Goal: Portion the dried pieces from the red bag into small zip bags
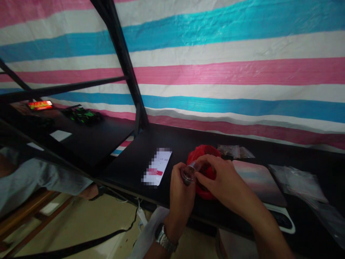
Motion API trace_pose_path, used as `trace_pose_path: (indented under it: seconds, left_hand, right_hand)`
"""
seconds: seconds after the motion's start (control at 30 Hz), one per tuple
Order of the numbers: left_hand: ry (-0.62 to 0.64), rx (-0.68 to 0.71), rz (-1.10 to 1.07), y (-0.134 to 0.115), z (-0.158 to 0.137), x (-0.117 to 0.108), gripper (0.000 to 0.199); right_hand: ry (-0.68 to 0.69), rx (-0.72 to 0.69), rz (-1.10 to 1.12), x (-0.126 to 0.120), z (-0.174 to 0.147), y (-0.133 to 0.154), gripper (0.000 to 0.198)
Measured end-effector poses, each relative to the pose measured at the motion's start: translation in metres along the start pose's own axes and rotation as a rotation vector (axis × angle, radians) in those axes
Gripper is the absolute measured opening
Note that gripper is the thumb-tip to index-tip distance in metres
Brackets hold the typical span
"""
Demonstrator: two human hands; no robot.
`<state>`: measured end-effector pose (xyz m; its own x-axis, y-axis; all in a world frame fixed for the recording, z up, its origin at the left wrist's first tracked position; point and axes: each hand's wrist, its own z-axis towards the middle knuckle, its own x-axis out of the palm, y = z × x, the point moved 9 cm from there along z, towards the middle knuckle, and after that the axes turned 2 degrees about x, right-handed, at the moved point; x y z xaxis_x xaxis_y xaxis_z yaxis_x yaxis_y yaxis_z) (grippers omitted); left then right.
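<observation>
My left hand (183, 190), with a metal watch on its wrist, is closed around a small clear round container (188, 175). The fingers of my right hand (219, 172) are pinched together at the container's upper right edge. A clear bit shows by its fingertips, but I cannot make out what they hold. Just behind and below both hands lies an open red plastic bag (206, 149), partly covered by my right hand. To the right of it is a small scale (260, 181) with a shiny flat platform, part of it behind my right forearm.
A lit phone (157, 167) lies left of my hands. Small clear bags (234, 151) lie at the back, and more clear bags (302, 183) at the right. A black metal post (129, 72) rises behind the table. A seated person's leg (61, 180) shows at left.
</observation>
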<state>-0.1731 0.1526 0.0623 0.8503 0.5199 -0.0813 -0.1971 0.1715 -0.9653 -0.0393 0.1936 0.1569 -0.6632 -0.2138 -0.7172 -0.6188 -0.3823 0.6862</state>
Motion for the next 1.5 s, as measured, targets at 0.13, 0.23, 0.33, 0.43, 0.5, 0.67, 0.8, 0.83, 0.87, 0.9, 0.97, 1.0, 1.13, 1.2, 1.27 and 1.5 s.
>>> trace_pose_path:
  seconds: [0.13, 0.23, 0.33, 0.43, 0.5, 0.67, 0.8, 0.83, 0.87, 0.9, 0.97, 1.0, 1.13, 1.2, 1.27, 1.5]
  left_hand:
    - [-0.007, 0.002, 0.004, 0.001, 0.000, -0.001, 0.033]
    - [-0.006, 0.003, 0.005, 0.001, -0.001, -0.002, 0.035]
    - [0.003, -0.015, 0.010, 0.003, -0.002, -0.001, 0.038]
    - [0.009, -0.004, 0.008, 0.001, -0.001, -0.001, 0.033]
    - [0.000, 0.010, 0.001, -0.001, -0.001, -0.002, 0.026]
    - [-0.041, 0.051, 0.042, -0.004, -0.001, -0.006, 0.027]
    - [-0.112, 0.111, 0.002, -0.013, 0.002, -0.013, 0.028]
    - [-0.146, 0.130, -0.011, -0.016, 0.003, -0.017, 0.028]
    - [-0.188, 0.151, -0.019, -0.019, 0.003, -0.021, 0.029]
    - [-0.230, 0.178, -0.017, -0.022, 0.004, -0.026, 0.031]
    - [-0.294, 0.244, 0.016, -0.029, 0.003, -0.033, 0.037]
    - [-0.304, 0.281, 0.043, -0.033, 0.003, -0.034, 0.042]
    - [-0.164, 0.406, 0.090, -0.049, -0.004, -0.022, 0.062]
    - [-0.036, 0.423, 0.045, -0.056, -0.010, -0.013, 0.068]
    - [0.052, 0.381, -0.048, -0.062, -0.015, -0.008, 0.071]
    - [0.084, -0.043, -0.340, -0.047, -0.023, 0.012, 0.049]
  right_hand:
    - [-0.003, -0.101, -0.099, 0.005, 0.000, 0.009, 0.025]
    - [-0.001, -0.099, -0.081, 0.008, 0.001, 0.008, 0.023]
    - [0.007, -0.064, 0.028, 0.008, 0.001, 0.004, 0.017]
    - [0.040, -0.023, 0.175, 0.008, 0.001, -0.001, 0.013]
    - [0.055, 0.015, 0.235, 0.007, 0.000, -0.006, 0.012]
    - [0.009, 0.100, 0.258, -0.003, 0.001, -0.032, 0.012]
    - [-0.058, 0.204, 0.131, -0.008, 0.006, -0.063, 0.015]
    - [-0.084, 0.219, 0.064, -0.010, 0.008, -0.067, 0.016]
    - [-0.119, 0.221, -0.011, -0.013, 0.008, -0.069, 0.018]
    - [-0.159, 0.207, -0.081, -0.017, 0.008, -0.067, 0.019]
    - [-0.205, 0.132, -0.142, -0.023, 0.004, -0.052, 0.021]
    - [-0.181, 0.083, -0.113, -0.022, 0.002, -0.042, 0.019]
    - [0.125, -0.078, 0.164, 0.002, -0.011, 0.001, 0.013]
    - [0.147, -0.082, 0.249, 0.006, -0.014, 0.012, 0.011]
    - [0.081, -0.052, 0.323, 0.002, -0.011, 0.010, 0.009]
    - [-0.049, 0.039, 0.514, -0.027, -0.003, -0.029, 0.024]
